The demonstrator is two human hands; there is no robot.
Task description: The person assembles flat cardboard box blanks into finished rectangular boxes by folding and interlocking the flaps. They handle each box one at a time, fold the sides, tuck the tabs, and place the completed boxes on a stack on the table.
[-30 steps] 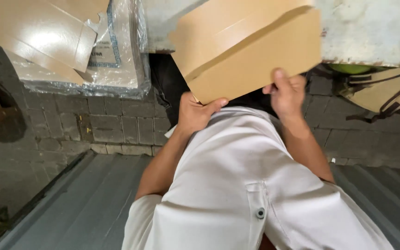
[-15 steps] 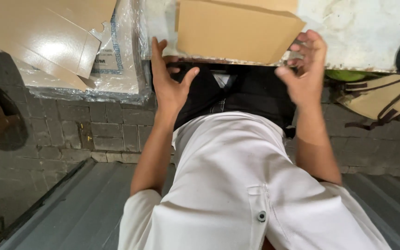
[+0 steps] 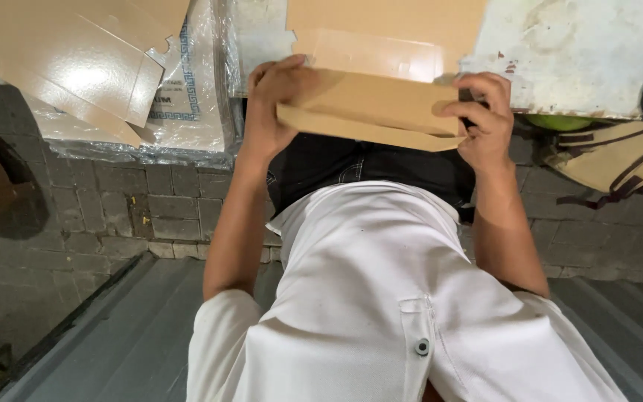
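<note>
At the near edge of the white table (image 3: 582, 52) lies a flat brown cardboard box (image 3: 370, 112), partly folded; the left hand (image 3: 273, 112) clasps its left end; the right hand (image 3: 481, 119) grips the right corner, fingers curled over; the step looks like folding a flap; squaring it likely calls for even pressure; more cardboard sheets (image 3: 68, 67) lie to the left.
</note>
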